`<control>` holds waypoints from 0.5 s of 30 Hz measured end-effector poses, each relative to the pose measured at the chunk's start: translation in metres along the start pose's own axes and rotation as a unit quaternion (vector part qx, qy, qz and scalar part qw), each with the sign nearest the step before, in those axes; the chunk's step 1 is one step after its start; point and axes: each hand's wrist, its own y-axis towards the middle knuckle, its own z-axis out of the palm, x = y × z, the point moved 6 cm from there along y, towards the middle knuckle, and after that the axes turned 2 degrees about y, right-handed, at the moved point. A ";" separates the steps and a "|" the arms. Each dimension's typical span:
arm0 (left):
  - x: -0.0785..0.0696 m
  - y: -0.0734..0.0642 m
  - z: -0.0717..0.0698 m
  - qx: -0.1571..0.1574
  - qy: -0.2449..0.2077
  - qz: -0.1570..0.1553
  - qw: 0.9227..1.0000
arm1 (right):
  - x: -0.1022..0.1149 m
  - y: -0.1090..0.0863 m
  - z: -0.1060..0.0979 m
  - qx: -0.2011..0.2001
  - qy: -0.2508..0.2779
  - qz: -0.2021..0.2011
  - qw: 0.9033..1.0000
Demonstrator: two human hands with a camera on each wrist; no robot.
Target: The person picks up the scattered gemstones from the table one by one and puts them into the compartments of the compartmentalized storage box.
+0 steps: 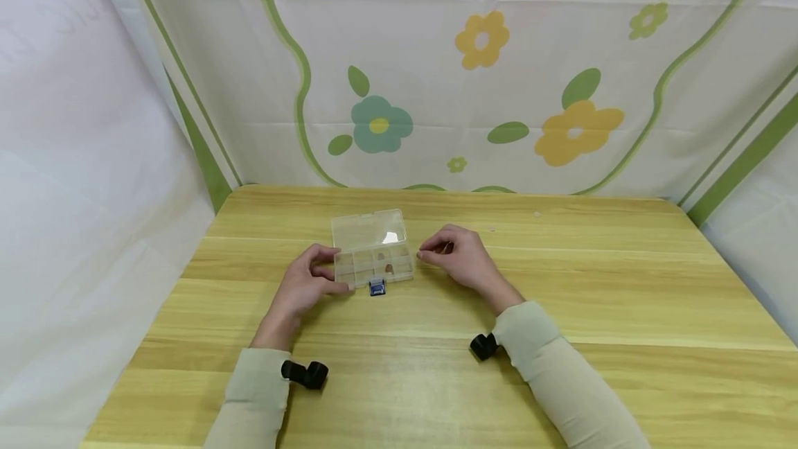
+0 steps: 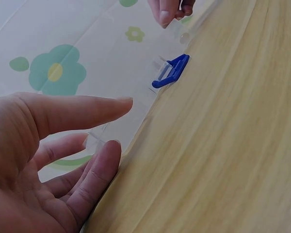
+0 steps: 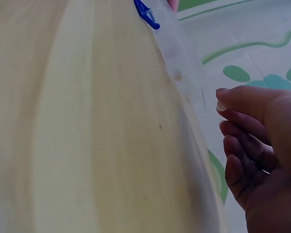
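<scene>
A clear plastic compartment box (image 1: 364,272) lies on the table with its lid (image 1: 368,229) tipped back and a blue latch (image 2: 172,70) on its front edge. Small brownish items (image 1: 389,269) sit in some compartments. My left hand (image 1: 305,279) holds the box's left end between thumb and fingers, the thumb toward the front. Just off the box's right end is my right hand (image 1: 458,255). Its thumb and index finger pinch a small whitish, clear piece (image 3: 221,106), mostly hidden by the fingertips; the other fingers are curled.
Two small pale pieces, one nearer (image 1: 492,229) and one farther (image 1: 537,214), lie on the wooden table (image 1: 399,380) toward the back right. A white cloth (image 1: 424,89) with printed flowers hangs behind the table. Black cameras are strapped to both wrists.
</scene>
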 end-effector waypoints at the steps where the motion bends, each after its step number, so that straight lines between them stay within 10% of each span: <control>1: 0.000 0.000 0.000 0.000 0.000 0.000 1.000 | 0.001 0.001 0.002 0.000 0.001 -0.004 1.000; 15: -0.001 -0.001 0.000 0.001 -0.005 0.001 1.000 | 0.026 0.005 0.027 0.011 0.023 -0.045 0.999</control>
